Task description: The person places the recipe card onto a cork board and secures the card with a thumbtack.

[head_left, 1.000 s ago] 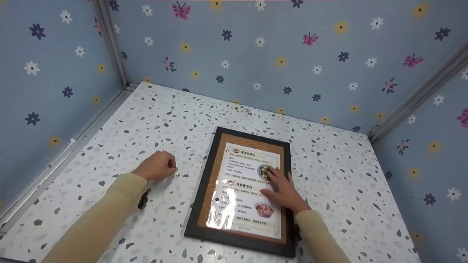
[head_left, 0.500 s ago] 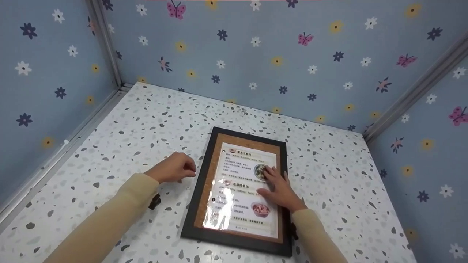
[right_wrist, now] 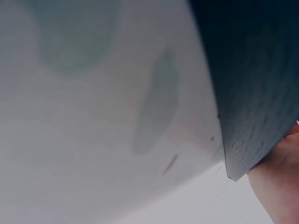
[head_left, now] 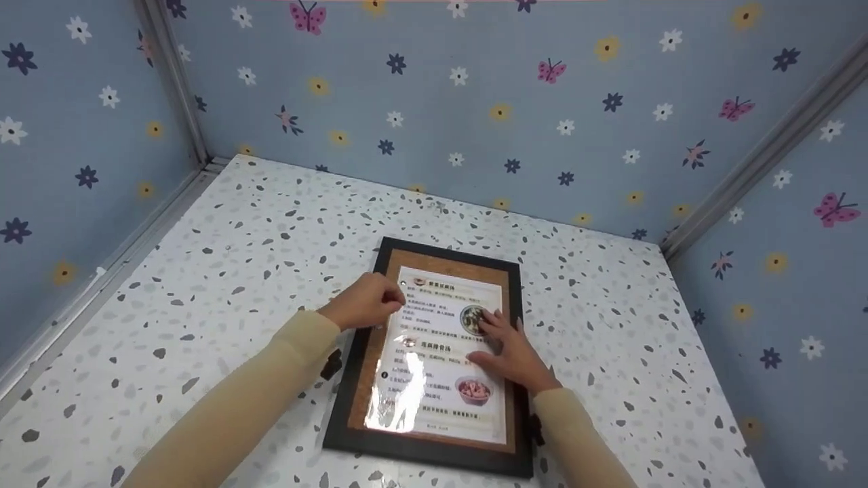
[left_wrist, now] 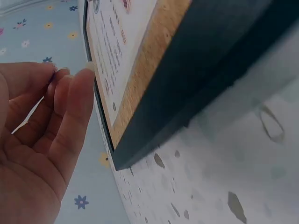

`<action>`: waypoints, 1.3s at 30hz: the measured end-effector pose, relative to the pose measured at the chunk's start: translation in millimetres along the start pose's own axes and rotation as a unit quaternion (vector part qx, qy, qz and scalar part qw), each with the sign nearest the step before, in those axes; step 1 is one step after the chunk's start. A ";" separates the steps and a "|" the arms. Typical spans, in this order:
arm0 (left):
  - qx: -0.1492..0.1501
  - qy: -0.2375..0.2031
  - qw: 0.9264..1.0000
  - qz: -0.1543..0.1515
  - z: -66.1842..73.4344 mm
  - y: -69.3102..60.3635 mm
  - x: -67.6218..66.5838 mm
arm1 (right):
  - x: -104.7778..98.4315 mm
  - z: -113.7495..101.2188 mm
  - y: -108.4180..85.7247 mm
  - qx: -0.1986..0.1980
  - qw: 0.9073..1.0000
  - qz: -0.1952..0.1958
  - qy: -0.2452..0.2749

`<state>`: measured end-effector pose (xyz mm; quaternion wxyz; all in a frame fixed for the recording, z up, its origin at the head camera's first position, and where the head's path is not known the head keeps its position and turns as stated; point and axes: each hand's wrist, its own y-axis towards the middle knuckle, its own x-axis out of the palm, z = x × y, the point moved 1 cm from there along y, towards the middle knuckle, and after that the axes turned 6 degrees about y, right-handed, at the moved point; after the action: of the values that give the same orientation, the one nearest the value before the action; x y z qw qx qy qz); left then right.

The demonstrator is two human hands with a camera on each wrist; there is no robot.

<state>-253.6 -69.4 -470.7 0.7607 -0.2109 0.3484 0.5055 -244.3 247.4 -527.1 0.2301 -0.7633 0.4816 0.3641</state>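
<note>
A laminated recipe sheet (head_left: 441, 359) with soup photos lies on a cork board (head_left: 447, 261) in a black frame (head_left: 427, 457). My left hand (head_left: 363, 301) is over the frame's left side, near the sheet's upper left edge. Its thumb and fingertips come together in the left wrist view, pinching a small dark thing (left_wrist: 51, 77) that is mostly hidden. Spread fingers of my right hand (head_left: 512, 356) rest on the sheet's right side, between the two bowl pictures. In the right wrist view the frame's edge (right_wrist: 257, 93) hides most of that hand.
The board lies on a white speckled table (head_left: 285, 224). Blue flowered panels (head_left: 434, 102) enclose the table at the back and both sides, with metal posts (head_left: 173, 81) at the corners. Bright glare covers the sheet's lower left.
My left hand has moved right, from the bare table to over the frame and the sheet's left edge. My right hand stays on the sheet. The head view has shifted slightly.
</note>
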 end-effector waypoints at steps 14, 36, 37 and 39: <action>-0.011 -0.060 0.998 0.014 20.6 55.7 43.3 | -2.1 -1.4 -5.4 -0.017 1.000 0.025 0.004; -0.030 -0.132 0.990 -0.022 31.1 120.7 78.3 | -1.3 0.6 -12.1 -0.015 0.999 -0.034 -0.039; -0.030 -0.131 0.991 -0.021 32.0 124.2 79.6 | -1.4 0.6 -11.8 -0.015 0.998 -0.034 -0.041; -0.030 -0.124 0.992 -0.021 34.5 130.7 82.0 | -1.7 0.7 -10.8 -0.016 0.998 -0.032 -0.043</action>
<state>-342.2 57.1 -504.5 0.8018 -0.1769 0.2313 0.5218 -235.3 253.5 -526.2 0.2498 -0.7654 0.4406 0.3971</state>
